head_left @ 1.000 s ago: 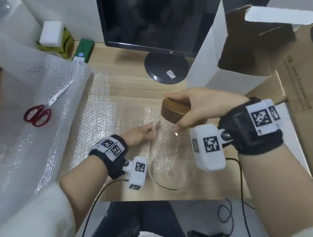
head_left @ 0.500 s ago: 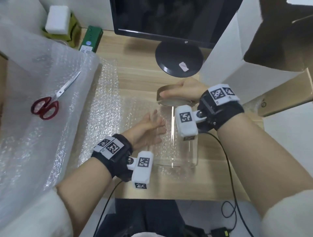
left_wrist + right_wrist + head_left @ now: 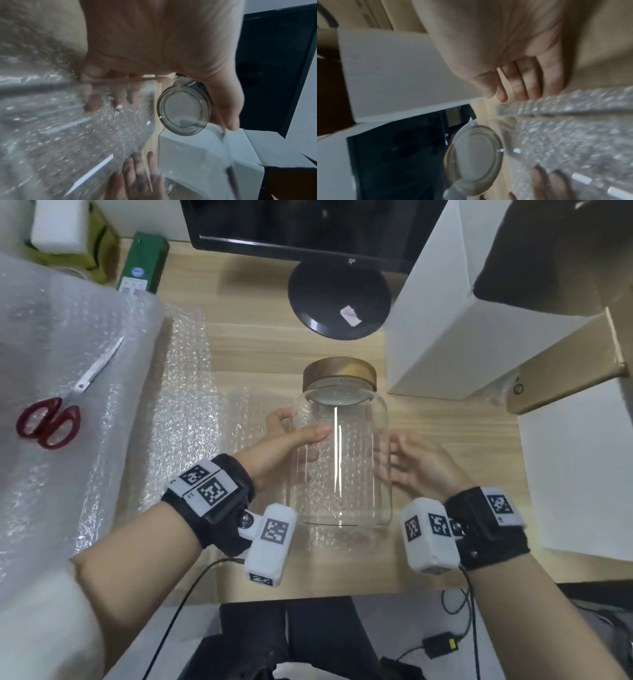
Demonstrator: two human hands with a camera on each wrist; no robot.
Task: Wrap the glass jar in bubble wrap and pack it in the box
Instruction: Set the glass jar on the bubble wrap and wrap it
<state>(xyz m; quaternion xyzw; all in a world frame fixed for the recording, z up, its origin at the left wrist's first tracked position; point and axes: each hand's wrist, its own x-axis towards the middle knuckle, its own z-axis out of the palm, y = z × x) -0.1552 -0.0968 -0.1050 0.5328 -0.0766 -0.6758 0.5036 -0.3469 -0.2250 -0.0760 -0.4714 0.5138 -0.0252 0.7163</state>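
The clear glass jar (image 3: pixel 339 460) lies on its side on a flat sheet of bubble wrap (image 3: pixel 191 419), its wooden lid (image 3: pixel 339 371) pointing away from me. My left hand (image 3: pixel 298 428) grips the jar's left side, thumb over the top and fingers curled under. In the left wrist view those fingers (image 3: pixel 93 102) show through the glass. My right hand (image 3: pixel 394 453) lies against the jar's right side with straight fingers (image 3: pixel 522 88). The open white box (image 3: pixel 438 313) stands at the back right, just beyond the lid.
A big roll of bubble wrap (image 3: pixel 68 354) fills the left, with red-handled scissors (image 3: pixel 51 416) on it. A monitor stand (image 3: pixel 339 299) sits behind the jar. A green carton (image 3: pixel 144 265) stands at the back left. Brown cardboard (image 3: pixel 565 371) lies right of the box.
The jar went from tilted, held by its lid, to lying flat on the wrap. My right hand let go of the lid and moved to the jar's right side; my left hand took its left side.
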